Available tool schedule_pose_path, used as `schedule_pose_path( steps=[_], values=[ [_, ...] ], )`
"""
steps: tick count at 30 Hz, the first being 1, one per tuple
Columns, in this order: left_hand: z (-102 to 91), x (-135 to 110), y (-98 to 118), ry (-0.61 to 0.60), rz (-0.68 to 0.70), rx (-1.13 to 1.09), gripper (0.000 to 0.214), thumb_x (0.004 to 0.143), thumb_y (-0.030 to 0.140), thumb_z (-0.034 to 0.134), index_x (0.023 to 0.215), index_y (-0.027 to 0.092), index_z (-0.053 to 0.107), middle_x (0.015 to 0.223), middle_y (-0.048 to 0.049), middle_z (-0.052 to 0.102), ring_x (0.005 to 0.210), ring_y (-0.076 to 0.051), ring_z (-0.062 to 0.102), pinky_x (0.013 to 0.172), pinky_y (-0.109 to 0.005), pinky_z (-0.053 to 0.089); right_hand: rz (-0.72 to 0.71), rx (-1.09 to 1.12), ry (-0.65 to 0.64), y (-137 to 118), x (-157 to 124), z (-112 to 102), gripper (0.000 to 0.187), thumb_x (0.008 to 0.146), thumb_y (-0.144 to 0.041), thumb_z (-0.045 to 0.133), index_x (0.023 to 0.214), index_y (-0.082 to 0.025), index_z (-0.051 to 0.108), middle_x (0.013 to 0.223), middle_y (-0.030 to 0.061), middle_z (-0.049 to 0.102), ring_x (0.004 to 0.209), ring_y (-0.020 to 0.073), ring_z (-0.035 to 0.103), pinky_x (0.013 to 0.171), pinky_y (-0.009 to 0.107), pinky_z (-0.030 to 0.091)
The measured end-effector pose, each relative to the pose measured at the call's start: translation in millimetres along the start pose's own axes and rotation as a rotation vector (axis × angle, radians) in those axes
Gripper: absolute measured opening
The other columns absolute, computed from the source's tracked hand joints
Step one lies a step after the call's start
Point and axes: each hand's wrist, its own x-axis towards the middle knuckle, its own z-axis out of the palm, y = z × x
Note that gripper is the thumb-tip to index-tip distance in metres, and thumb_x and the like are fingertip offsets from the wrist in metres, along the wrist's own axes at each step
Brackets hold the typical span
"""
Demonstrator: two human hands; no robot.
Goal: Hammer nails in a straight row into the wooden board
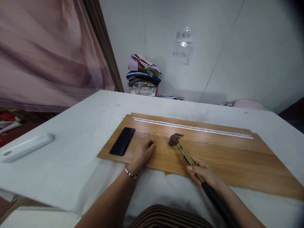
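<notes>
Across the white worktop [78, 126], as I see it remotely through the head camera: one wooden board [232, 161], laid flat, long sides running left to right.

Hammer [187, 155], one. Gripped in the right hand [205, 173], fingers wrapped round the shaft. Its claw head lies forward and left of that hand, and to the right of the left hand [144, 150], apart from it; whether the head touches the wood I can't make out.

Left hand, near the board's close edge: fingers curled, a metal band [130, 172] at the wrist. I can't make out whether anything is pinched there.

Nails [146, 136], a few, count unclear to me: on the board, just beyond the left hand's fingers.

Phone [122, 141], black: flat on the board's left end, left of the left hand.

Pale strips [192, 127], two: side by side along the board's far edge.

Clothes [143, 77], one folded stack: beyond the worktop's far edge, by the wall [201, 19].

Paper notes [180, 55], two: on the wall, one above the other.
</notes>
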Motion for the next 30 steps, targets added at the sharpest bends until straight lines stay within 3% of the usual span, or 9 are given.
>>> schedule_pose_path(
  steps=[30],
  values=[
    [2.3, 1.3, -3.6, 0.003, 0.027, -0.01, 0.008, 0.08, 0.018, 0.051, 0.074, 0.02, 0.056, 0.073, 0.0017, 0.058, 0.07, -0.014, 0.054, 0.065, -0.025, 0.04, -0.001, 0.01, 0.01, -1.2, -2.3, -1.4, 0.06, 0.073, -0.045, 0.065, 0.122, -0.011, 0.052, 0.04, -0.0111, 0.046, 0.028, 0.0054, 0.029, 0.031, 0.017, 0.027]
  ],
)
